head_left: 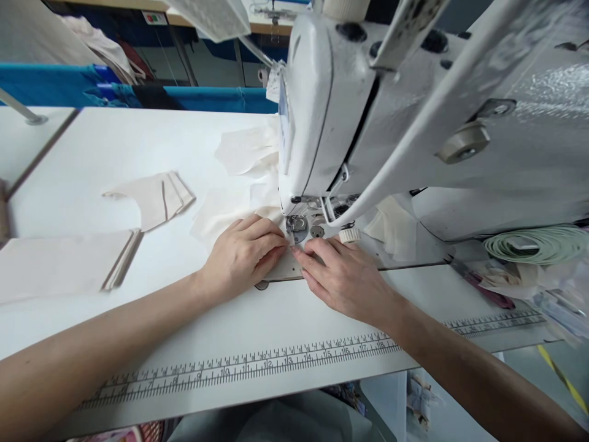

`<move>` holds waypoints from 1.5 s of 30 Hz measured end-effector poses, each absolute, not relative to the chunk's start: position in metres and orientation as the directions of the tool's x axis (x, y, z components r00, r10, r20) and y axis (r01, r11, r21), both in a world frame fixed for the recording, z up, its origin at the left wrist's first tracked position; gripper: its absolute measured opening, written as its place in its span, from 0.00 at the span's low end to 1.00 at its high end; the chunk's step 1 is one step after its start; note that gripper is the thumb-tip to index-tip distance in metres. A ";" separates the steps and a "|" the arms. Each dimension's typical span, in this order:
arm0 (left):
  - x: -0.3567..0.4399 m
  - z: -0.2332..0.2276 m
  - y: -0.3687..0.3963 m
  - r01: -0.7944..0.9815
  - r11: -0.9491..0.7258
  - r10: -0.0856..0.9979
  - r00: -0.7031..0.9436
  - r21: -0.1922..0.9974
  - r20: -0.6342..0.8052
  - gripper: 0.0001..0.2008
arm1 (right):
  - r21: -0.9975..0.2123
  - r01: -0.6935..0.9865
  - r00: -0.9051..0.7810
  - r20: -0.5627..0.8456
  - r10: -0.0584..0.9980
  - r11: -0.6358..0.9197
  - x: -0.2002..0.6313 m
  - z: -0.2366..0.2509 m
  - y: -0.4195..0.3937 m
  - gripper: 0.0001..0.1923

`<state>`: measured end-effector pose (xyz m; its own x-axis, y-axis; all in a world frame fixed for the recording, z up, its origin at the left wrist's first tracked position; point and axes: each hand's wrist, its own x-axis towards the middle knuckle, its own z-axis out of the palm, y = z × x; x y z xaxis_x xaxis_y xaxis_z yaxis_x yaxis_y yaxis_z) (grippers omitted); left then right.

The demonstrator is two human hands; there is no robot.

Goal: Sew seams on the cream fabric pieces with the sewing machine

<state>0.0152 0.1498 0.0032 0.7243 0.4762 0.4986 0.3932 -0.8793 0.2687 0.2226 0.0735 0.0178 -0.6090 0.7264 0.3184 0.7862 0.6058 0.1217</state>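
Rounded and glossy, the white metal machine (396, 110) is set on a smooth table (257, 322), where thin, creased, pale cloth (225, 209) is spread left of the foot (296, 226) and partly covered by the left hand (243, 255). With both wrists angled inward, the left fingers are bunched, those of the right hand (343, 276) loosely curled; whether cloth is pinched cannot be told.

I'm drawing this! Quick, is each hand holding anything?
Left hand: bent over pale fabric; grip can't be told.
Right hand: partly curled; grip can't be told.
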 end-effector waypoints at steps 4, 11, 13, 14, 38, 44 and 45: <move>0.015 0.004 0.148 0.396 -0.888 0.459 0.729 0.234 0.508 0.07 | 0.121 0.780 -0.617 0.315 0.722 0.614 0.221 0.019 0.073 0.12; 0.014 0.007 0.145 0.383 -0.924 0.319 0.769 0.000 0.554 0.07 | 0.145 0.776 -0.623 0.333 0.708 0.614 0.221 0.020 0.072 0.10; 0.014 0.008 0.145 0.370 -0.928 0.289 0.783 -0.040 0.551 0.07 | 0.145 0.775 -0.623 0.337 0.706 0.615 0.221 0.019 0.072 0.10; 0.014 0.008 0.145 0.363 -0.930 0.277 0.790 -0.052 0.547 0.07 | 0.144 0.775 -0.623 0.342 0.704 0.615 0.221 0.018 0.072 0.10; 0.014 0.010 0.141 0.362 -0.925 0.271 0.842 -0.117 0.467 0.09 | 0.016 0.782 -0.584 0.365 0.725 0.623 0.229 0.015 0.075 0.15; 0.014 0.014 0.130 0.387 -0.919 0.317 0.840 -0.077 0.440 0.10 | 0.045 0.785 -0.592 0.346 0.728 0.618 0.226 0.016 0.075 0.13; 0.014 0.015 0.127 0.392 -0.917 0.326 0.842 -0.073 0.431 0.10 | 0.047 0.786 -0.592 0.342 0.729 0.617 0.225 0.016 0.074 0.13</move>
<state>0.0136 0.1267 0.0150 0.8417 0.3256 0.4306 0.3922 -0.9170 -0.0732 0.2254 0.0743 0.0159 -0.5925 0.7293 0.3423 0.7859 0.6166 0.0466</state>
